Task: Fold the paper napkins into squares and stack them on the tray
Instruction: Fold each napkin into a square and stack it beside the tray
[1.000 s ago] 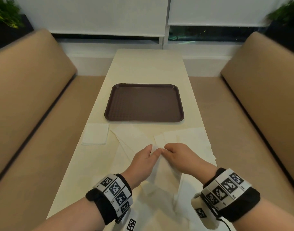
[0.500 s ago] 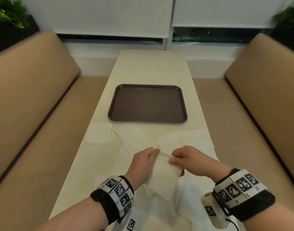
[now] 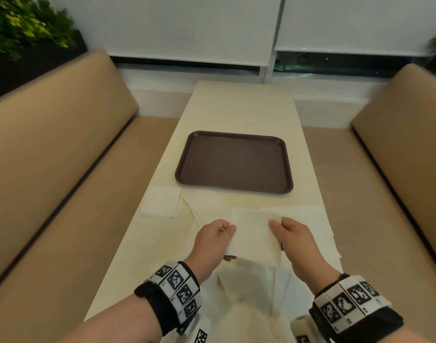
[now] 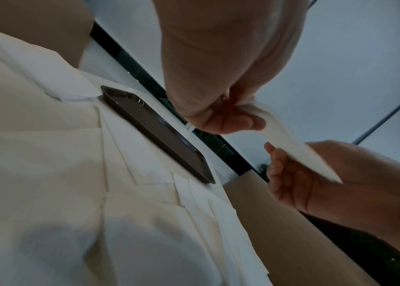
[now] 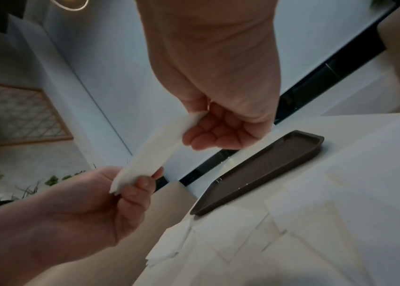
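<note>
Napkins lie loose and overlapping across the near end of the surface (image 3: 236, 107), and one of them, the folded napkin (image 3: 254, 233), is held up off the pile between both hands. The left hand (image 3: 212, 240) pinches its left edge with thumb on top and fingers curled beneath, and the right hand (image 3: 295, 240) pinches the opposite edge the same way; the wrist views show the sheet as a thin band stretched from one grip to the other, clear of the papers below. Holding it by two opposite edges looks like a way to keep the soft paper taut and its layers lined up, so a crease can be set or checked before it is put down. It appears roughly square already, though I cannot tell how many layers it has. The brown tray (image 3: 184, 167) sits just beyond the pile, centred on the surface and within easy reach, with nothing on it that I can see, so stacking has not begun. A small folded square (image 3: 160, 205) rests alone at the left, near the tray's near corner and apart from the loose sheets (image 3: 308, 216), perhaps parked there as finished. My guess is that the held piece goes forward onto the tray next.
</note>
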The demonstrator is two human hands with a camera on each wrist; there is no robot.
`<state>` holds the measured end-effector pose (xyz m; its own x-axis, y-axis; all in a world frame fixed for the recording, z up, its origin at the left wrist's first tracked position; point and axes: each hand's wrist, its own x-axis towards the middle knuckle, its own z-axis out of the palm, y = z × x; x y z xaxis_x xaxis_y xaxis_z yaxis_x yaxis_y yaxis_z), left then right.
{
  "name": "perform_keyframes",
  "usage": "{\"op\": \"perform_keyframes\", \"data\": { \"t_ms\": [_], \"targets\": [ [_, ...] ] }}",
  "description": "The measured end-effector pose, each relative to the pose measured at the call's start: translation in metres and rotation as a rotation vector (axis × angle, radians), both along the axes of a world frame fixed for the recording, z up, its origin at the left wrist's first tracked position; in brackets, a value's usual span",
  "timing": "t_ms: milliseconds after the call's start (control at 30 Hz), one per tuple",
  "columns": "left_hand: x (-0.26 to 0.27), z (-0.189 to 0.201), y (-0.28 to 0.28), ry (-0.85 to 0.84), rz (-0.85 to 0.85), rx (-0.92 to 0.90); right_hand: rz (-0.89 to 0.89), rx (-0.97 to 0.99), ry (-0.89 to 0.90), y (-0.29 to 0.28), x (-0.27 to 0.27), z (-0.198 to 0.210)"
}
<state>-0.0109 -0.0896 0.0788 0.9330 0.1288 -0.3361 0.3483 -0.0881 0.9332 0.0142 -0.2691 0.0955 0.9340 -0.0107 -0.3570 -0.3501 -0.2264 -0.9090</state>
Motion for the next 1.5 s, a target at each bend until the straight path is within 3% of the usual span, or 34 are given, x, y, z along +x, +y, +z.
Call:
{"op": "perform_keyframes", "data": {
  "t_ms": [100,167,300,533,700,900,1100,1267,1367,1500],
  "targets": [
    [-0.004,-0.004,0.003,0.006,0.066,0.003,0.162,0.139,0.103,0.007,-0.011,0.002],
    [-0.002,-0.009,0.008,-0.007,0.112,0.05,0.244,0.061,0.117,0.011,-0.014,0.0],
    [0.003,-0.018,0.039,-0.008,0.169,0.136,0.156,-0.015,0.098,0.014,-0.014,-0.004],
    [0.072,-0.033,0.178,-0.005,0.383,0.424,0.079,-0.066,0.144,-0.006,-0.022,-0.018],
    [0.111,-0.067,0.241,0.151,0.309,0.566,0.145,-0.154,0.234,-0.005,-0.027,-0.034],
    [0.123,-0.103,0.245,0.233,0.268,0.561,0.165,-0.172,0.256,0.003,-0.02,-0.04],
    [0.123,-0.108,0.237,0.188,0.223,0.747,0.189,-0.164,0.23,0.014,-0.009,-0.039],
    [0.123,-0.107,0.235,0.223,0.279,0.752,0.208,-0.18,0.218,0.019,-0.004,-0.041],
    [0.122,-0.098,0.23,0.197,0.297,0.824,0.282,-0.375,0.129,0.019,0.001,-0.052],
    [0.116,-0.066,0.182,-0.03,0.17,0.868,0.513,-0.844,0.044,0.014,0.01,-0.08]
  ]
}}
